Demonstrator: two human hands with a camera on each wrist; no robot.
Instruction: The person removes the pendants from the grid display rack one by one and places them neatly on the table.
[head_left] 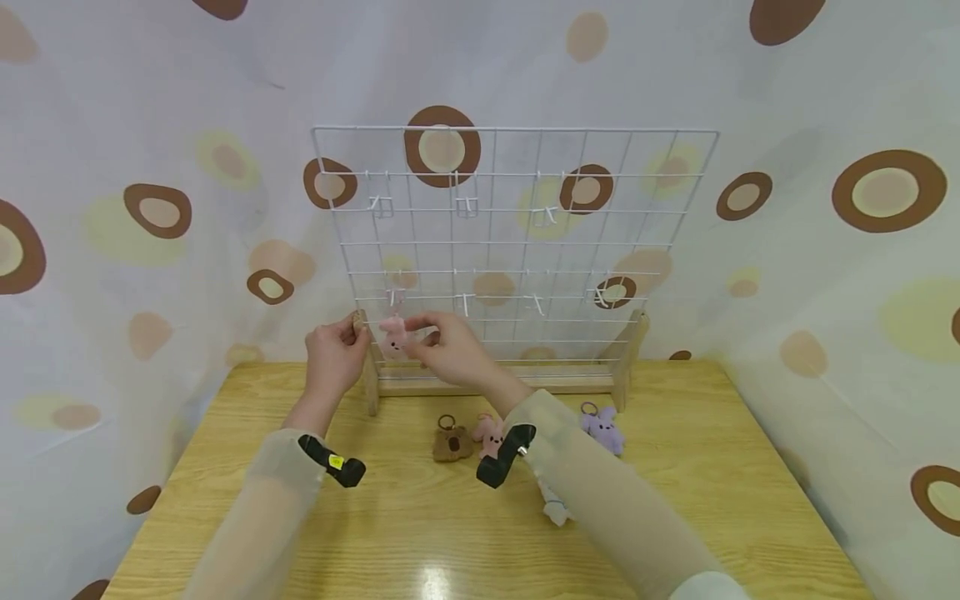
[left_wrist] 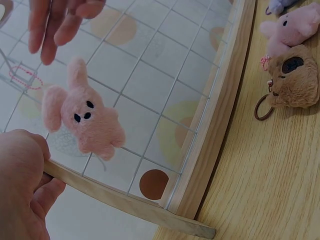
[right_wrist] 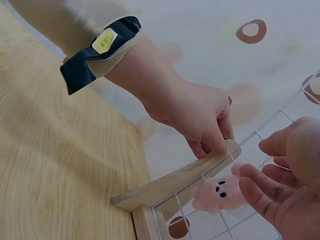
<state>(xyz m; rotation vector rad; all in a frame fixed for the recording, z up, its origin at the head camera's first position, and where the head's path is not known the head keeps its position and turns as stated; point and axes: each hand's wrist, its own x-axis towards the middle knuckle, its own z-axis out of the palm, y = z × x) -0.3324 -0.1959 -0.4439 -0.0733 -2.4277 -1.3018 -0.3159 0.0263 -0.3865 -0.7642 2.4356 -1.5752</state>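
Note:
A pink plush bunny hangs by a pink bead chain from a hook on the white wire grid rack. My left hand grips the top of the rack's left wooden post, thumb and fingers on either side of it. Beside the bunny is my right hand, its fingers loosely extended. In the left wrist view those fingers are apart from the bunny, just above its ears. The right wrist view has them overlapping an ear.
On the wooden table lie a brown plush keychain, another pink plush, a purple plush and a white plush, partly hidden by my right sleeve. Several white hooks, such as one upper hook, stick out from the grid.

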